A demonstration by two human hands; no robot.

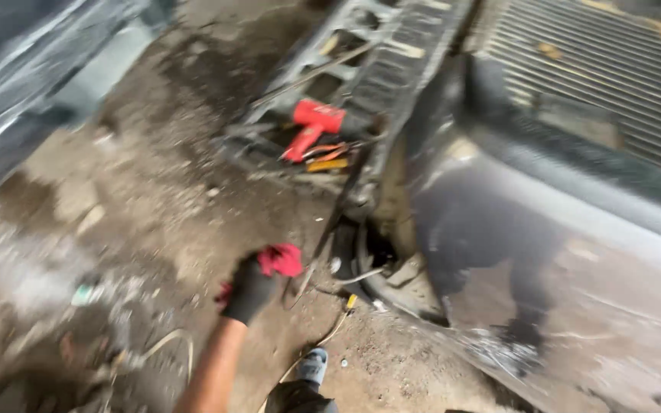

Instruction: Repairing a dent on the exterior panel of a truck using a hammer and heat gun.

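My left hand (250, 289), in a black glove, is closed on a red rag (281, 260) just above the dirty ground. It hovers next to the lower front corner of a grey car body panel (575, 291). Farther away, a red power tool (311, 126) and some orange-handled hand tools (327, 157) lie on a black grille-like car part (392, 69) on the ground. My right hand is out of sight. The picture is blurred by motion.
A finned radiator (598, 69) shows at the top right. Another vehicle's dark body (17, 84) fills the top left. My shoe (314, 365) stands near a thin yellowish cable (330, 333). Debris and scraps (109, 306) litter the dirt floor at the lower left.
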